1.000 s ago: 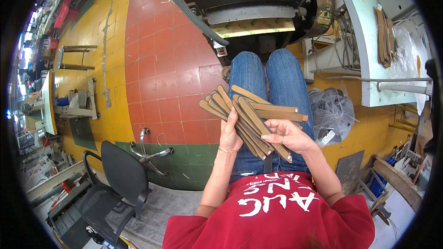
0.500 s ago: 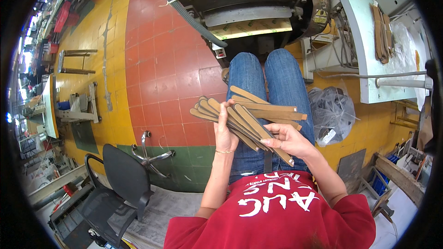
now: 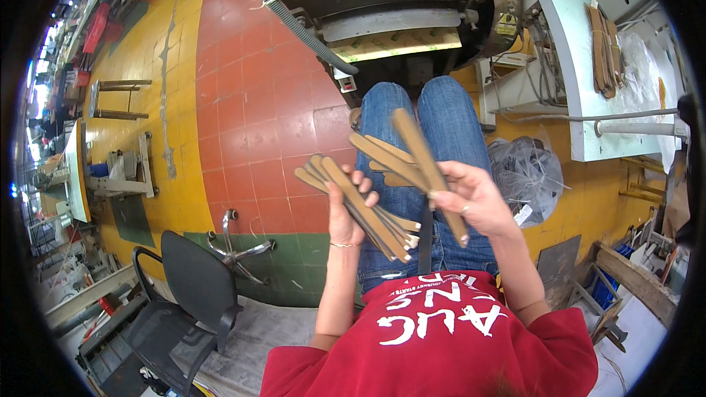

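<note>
My left hand [image 3: 347,215] is closed around a fanned bunch of flat brown strips [image 3: 339,175], rounded at their far ends and pale-tipped at the near ends. To its right, my right hand [image 3: 474,198] pinches a single brown strip [image 3: 416,145], whose far end is blurred by motion. Below that strip, several loose strips [image 3: 384,153] lie over my jeans-clad thighs; whether my right fingers also touch them cannot be told. The two hands are apart, just above my lap.
A roller machine [image 3: 393,26] stands ahead of my knees. At right are a pale table [image 3: 581,129] bearing a bundle of brown strips [image 3: 604,51], and a clear plastic bag [image 3: 526,176] of dark material on the floor. An office chair [image 3: 195,279] stands at left.
My right hand has drawn away from the left hand's bunch, now holding a strip that it has swung upright over the lap. My left hand has shifted slightly left with its bunch.
</note>
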### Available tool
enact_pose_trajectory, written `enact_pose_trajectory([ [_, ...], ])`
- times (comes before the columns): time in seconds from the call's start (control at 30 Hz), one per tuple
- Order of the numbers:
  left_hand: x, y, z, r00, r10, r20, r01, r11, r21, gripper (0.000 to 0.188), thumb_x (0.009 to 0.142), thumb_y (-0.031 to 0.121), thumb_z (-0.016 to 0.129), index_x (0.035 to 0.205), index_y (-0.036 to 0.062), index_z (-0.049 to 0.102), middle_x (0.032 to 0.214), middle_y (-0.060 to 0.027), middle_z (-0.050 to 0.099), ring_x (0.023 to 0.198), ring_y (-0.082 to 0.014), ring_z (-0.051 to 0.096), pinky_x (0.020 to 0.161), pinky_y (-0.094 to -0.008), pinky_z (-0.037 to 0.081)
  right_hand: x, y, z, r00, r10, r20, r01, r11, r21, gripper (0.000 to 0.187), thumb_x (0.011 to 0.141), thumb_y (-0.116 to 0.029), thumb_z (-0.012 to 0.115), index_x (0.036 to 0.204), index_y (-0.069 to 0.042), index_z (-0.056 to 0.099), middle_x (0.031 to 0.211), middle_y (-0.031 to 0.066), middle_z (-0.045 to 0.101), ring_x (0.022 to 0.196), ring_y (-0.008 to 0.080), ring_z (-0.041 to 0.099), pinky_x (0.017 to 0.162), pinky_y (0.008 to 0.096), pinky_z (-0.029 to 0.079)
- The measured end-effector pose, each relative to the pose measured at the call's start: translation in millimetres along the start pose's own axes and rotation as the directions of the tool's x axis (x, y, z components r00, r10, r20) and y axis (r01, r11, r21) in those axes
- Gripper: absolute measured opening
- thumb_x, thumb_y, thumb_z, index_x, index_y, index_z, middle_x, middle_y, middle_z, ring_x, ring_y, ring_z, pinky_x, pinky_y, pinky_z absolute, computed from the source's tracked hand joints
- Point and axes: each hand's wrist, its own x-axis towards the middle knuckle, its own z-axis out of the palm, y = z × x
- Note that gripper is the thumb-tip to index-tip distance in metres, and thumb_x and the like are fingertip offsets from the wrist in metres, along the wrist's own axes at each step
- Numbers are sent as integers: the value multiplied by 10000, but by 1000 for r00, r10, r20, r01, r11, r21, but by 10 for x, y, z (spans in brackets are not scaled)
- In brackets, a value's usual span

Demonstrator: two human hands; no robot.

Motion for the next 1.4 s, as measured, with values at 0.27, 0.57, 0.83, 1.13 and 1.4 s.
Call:
enact_pose_trajectory([
  [0.27, -143, -102, -59, 984, -14, 179, -42, 950, 308, 443, 848, 367, 657, 1163, 100, 499, 1165, -96, 546, 975, -207, 536, 897, -342, 461, 65, 459, 462, 991, -108, 81, 134, 681, -720, 283, 903, -188, 567, 1062, 40, 619, 791, 175, 556, 745, 313, 588, 675, 388, 468],
  [0.57, -143, -75, -185, 992, -118, 48, 117, 993, 28, 359, 927, 411, 521, 1115, 111, 460, 842, -26, 502, 778, -141, 504, 743, -333, 445, 282, 443, -153, 953, -301, 28, 54, 79, -995, 342, 778, -243, 694, 1040, -39, 611, 994, 101, 552, 960, 278, 519, 825, 391, 411],
  [0.83, -70, -184, -308, 977, -142, 159, 174, 962, -211, 427, 838, 442, 651, 1089, 154, 458, 778, 37, 418, 754, -106, 416, 698, -282, 381, 164, 606, -220, 947, -315, 56, 118, 180, -977, 344, 737, -218, 742, 1003, -34, 624, 983, 85, 548, 947, 244, 540, 795, 351, 441],
  [1.13, -36, -237, -144, 998, -68, -11, 69, 989, 133, 552, 853, 513, 566, 1193, 93, 453, 1087, -59, 542, 1027, -207, 520, 825, -355, 493, 32, 649, 193, 968, -250, -9, 151, 613, -776, 271, 809, -181, 687, 1018, -10, 668, 821, 106, 614, 713, 239, 625, 660, 333, 505],
  [1.4, -57, -233, -85, 989, -133, -71, 133, 991, 6, 303, 943, 280, 488, 1149, 60, 519, 1094, -105, 579, 1023, -228, 565, 879, -382, 483, 21, 585, 201, 820, -571, 33, 191, 218, -957, 250, 755, -87, 705, 1002, -49, 687, 857, 57, 615, 694, 174, 614, 619, 294, 493],
])
